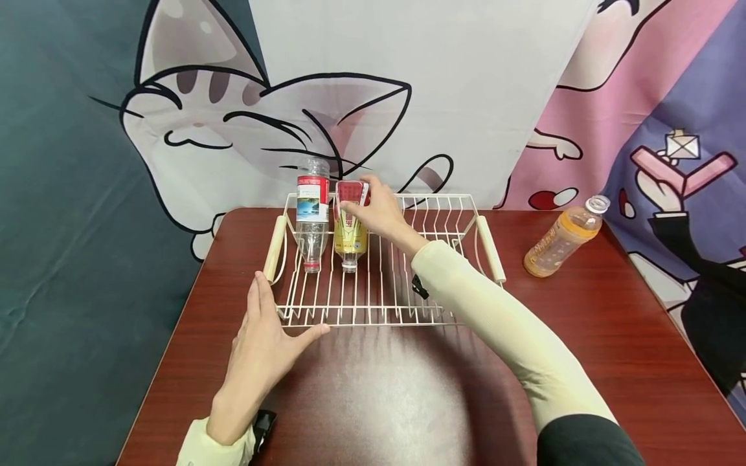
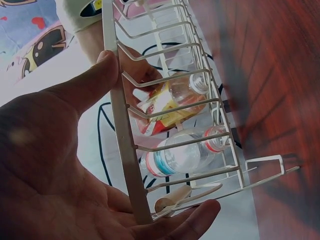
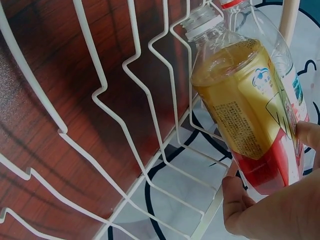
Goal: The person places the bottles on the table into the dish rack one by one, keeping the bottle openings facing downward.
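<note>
A white wire rack (image 1: 373, 307) with pale handles sits on the table. My right hand (image 1: 381, 210) grips the base end of a plastic bottle (image 1: 351, 241) with a yellow and red label and yellow liquid inside. That bottle leans neck down in the rack, its white cap low against the wires. Beside it on the left, an empty clear bottle (image 1: 313, 239) with a red and blue label also leans neck down. My left hand (image 1: 259, 343) rests at the rack's front left corner, fingers straight and thumb spread along the front rim (image 2: 125, 135).
An orange-labelled bottle (image 1: 562, 238) with a white cap stands on the right of the dark red table (image 1: 629, 349). Behind the rack hangs a cloth backdrop (image 1: 466, 97) printed with cartoon cats. One rack handle (image 1: 491, 249) sticks up at the right end.
</note>
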`<state>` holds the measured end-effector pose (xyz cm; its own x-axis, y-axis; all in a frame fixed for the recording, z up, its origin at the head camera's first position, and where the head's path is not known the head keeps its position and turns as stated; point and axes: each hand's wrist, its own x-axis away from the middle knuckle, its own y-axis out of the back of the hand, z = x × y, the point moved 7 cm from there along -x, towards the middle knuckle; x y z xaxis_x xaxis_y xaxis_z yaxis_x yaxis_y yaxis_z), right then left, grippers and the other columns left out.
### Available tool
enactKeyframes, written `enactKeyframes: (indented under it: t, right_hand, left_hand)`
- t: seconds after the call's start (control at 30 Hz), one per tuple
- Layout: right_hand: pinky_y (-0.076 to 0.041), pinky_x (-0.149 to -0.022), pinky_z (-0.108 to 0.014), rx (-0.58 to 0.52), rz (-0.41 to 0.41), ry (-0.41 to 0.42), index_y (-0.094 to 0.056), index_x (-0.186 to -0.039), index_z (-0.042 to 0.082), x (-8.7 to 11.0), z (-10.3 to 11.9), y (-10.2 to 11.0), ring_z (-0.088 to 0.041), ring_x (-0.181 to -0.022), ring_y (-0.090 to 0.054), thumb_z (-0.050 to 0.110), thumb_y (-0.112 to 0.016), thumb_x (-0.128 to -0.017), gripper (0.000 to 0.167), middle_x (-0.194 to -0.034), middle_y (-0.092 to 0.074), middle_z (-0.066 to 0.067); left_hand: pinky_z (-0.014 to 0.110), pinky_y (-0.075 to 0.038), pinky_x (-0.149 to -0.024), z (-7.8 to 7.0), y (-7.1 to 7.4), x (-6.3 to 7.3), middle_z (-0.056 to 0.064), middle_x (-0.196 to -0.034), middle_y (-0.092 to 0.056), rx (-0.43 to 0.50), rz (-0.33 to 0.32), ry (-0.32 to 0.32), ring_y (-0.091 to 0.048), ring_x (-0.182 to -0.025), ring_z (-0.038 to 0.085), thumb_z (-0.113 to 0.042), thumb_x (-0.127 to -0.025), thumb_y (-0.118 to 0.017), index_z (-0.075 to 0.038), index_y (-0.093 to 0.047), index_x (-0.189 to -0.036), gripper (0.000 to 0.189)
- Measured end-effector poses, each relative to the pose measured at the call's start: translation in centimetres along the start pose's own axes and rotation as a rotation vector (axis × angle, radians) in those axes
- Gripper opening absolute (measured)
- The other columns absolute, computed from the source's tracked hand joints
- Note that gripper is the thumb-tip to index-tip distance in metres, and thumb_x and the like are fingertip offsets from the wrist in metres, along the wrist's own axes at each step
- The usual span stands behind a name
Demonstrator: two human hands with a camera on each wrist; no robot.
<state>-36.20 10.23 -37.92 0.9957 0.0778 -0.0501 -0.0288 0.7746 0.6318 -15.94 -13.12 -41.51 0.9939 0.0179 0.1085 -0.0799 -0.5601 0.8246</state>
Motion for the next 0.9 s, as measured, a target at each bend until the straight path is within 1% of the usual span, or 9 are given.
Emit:
enactKeyframes:
  t: [0.17, 0.5, 0.73, 0.9]
  right_hand:
    - [-0.052, -0.108, -0.054, 0.024, 0.001, -0.005, -0.044, -0.167, 0.012, 0.17, 0.11, 0.19, -0.035, -0.129, -0.06, 0.042, -0.079, -0.102, 0.079, -0.142, -0.062, -0.018]
    - [-0.047, -0.116, -0.057, 0.035, 0.022, -0.021, -0.038, -0.17, 0.008, 0.4, -0.02, 0.24, -0.038, -0.14, -0.056, 0.044, -0.078, -0.103, 0.086, -0.153, -0.058, -0.023]
    - [-0.044, -0.122, -0.055, 0.034, 0.042, -0.044, -0.032, -0.173, 0.008, 0.35, -0.1, 0.36, -0.038, -0.148, -0.052, 0.044, -0.077, -0.103, 0.091, -0.161, -0.053, -0.024]
    - [-0.044, -0.123, -0.055, 0.032, 0.048, -0.05, -0.029, -0.174, 0.008, 0.45, -0.16, 0.42, -0.039, -0.149, -0.051, 0.044, -0.076, -0.103, 0.092, -0.164, -0.049, -0.025]
  left_hand:
    - [0.082, -0.042, -0.108, 0.0, -0.01, -0.06, 0.019, -0.186, 0.001, 0.003, 0.011, 0.003, -0.035, -0.157, 0.058, -0.083, -0.082, -0.081, -0.007, 0.016, -0.175, 0.154]
    - [0.082, -0.042, -0.108, 0.07, -0.13, 0.11, 0.02, -0.186, 0.001, 0.0, 0.021, 0.012, -0.034, -0.158, 0.059, -0.08, -0.083, -0.082, -0.007, 0.016, -0.175, 0.154]
    - [0.081, -0.043, -0.108, -0.01, -0.05, 0.12, 0.022, -0.185, 0.001, -0.002, 0.014, 0.003, -0.034, -0.157, 0.059, -0.08, -0.083, -0.082, -0.006, 0.017, -0.175, 0.154]
    - [0.081, -0.045, -0.106, -0.05, -0.02, 0.09, 0.022, -0.185, 0.001, -0.007, 0.009, -0.007, -0.036, -0.156, 0.06, -0.077, -0.085, -0.084, -0.005, 0.016, -0.175, 0.152]
